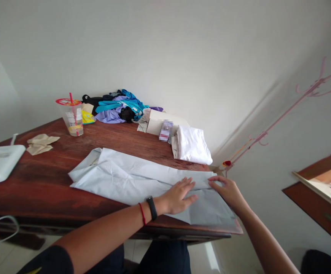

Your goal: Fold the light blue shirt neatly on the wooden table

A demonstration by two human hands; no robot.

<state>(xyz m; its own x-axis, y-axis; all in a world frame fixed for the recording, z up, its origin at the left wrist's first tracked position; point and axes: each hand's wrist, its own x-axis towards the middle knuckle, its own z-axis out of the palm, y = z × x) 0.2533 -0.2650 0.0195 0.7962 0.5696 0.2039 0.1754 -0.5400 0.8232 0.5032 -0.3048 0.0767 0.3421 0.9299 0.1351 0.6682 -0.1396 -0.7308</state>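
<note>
A pale grey-white garment (131,175) lies lengthwise along the front of the table, partly folded and creased, its wide end at the right corner. My left hand (179,196) rests on it with fingers spread, palm down; a black band and a red cord circle that wrist. At the garment's right end, my right hand (225,188) pinches a fold of the cloth between thumb and forefinger. Which kind of garment it is, I cannot tell for sure.
Folded white clothes (194,144) sit by a white box (165,120) near the wall. Behind are a heap of coloured clothes (122,106) and a plastic cup (73,118). Crumpled brown paper (42,144) and a white device (1,161) lie left; a pink coat stand (285,104) leans right.
</note>
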